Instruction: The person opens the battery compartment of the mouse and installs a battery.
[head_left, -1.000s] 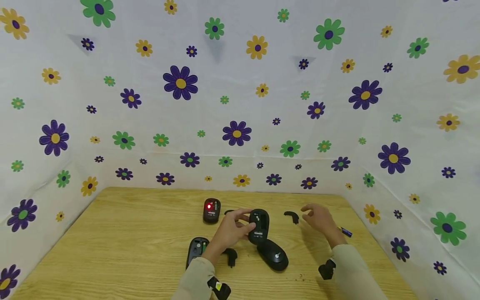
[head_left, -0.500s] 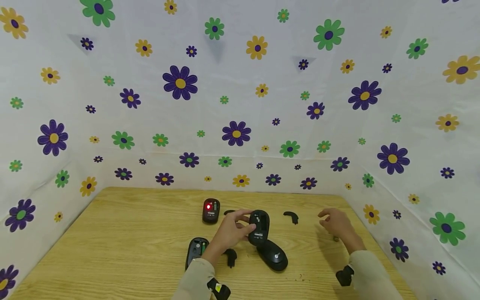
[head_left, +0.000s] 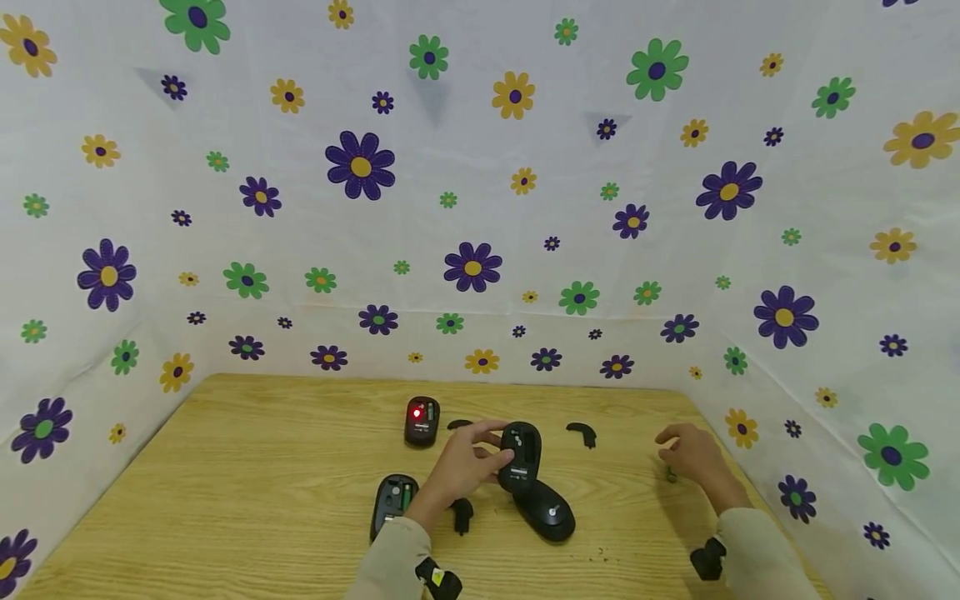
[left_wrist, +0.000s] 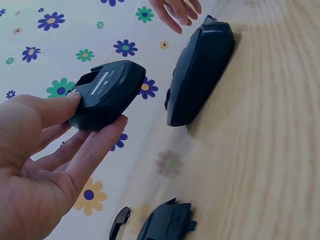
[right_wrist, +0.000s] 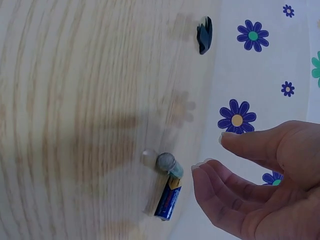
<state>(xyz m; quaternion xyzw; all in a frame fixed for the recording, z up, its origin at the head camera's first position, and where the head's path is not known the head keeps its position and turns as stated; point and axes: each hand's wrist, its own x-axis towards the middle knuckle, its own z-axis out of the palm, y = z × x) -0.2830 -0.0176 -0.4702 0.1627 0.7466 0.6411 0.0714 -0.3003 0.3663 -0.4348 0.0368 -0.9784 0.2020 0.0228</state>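
Lying flat, blue battery (right_wrist: 168,201), head view blocked

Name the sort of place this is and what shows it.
Probably a makeshift work booth: white, flower-printed sheeting walls three sides of a yellowish wood-grain table, and the left hand holds a black oval computer mouse, its battery compartment open.
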